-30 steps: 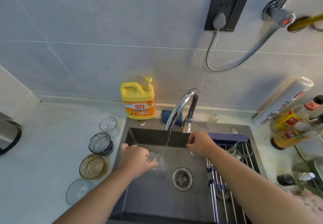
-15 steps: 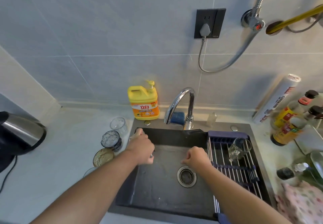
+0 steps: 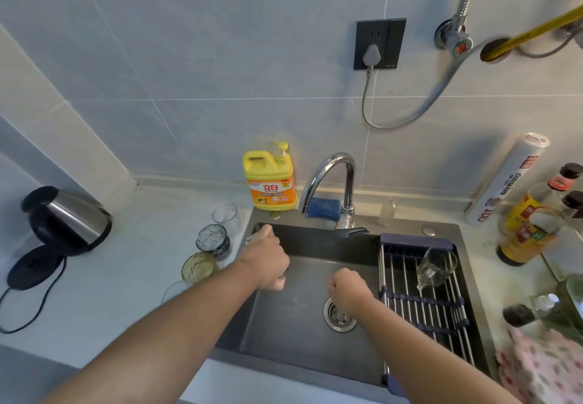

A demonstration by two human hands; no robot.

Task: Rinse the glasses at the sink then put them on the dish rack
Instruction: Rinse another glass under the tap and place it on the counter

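Observation:
My left hand (image 3: 266,260) grips a clear glass (image 3: 252,239) over the left side of the dark sink (image 3: 293,340); the hand hides most of the glass. My right hand (image 3: 347,288) is curled in a fist above the drain (image 3: 339,315) and holds nothing. No water runs from the faucet (image 3: 331,176). One clear glass (image 3: 437,266) lies on its side on the dish rack (image 3: 422,305) across the sink's right part. On the counter left of the sink stand a clear glass (image 3: 225,216), a blue-grey glass (image 3: 213,241), an amber glass (image 3: 198,266) and a clear glass (image 3: 175,290) partly behind my forearm.
A yellow soap bottle (image 3: 269,179) and a blue sponge (image 3: 325,208) sit behind the sink. A kettle (image 3: 63,217) stands at the far left. Sauce bottles (image 3: 530,223), a foil roll (image 3: 508,179) and a pink cloth (image 3: 542,369) crowd the right counter.
The water has stopped. My right hand left the faucet lever and came back over the drain. My left hand carried the glass from under the spout to the sink's left side.

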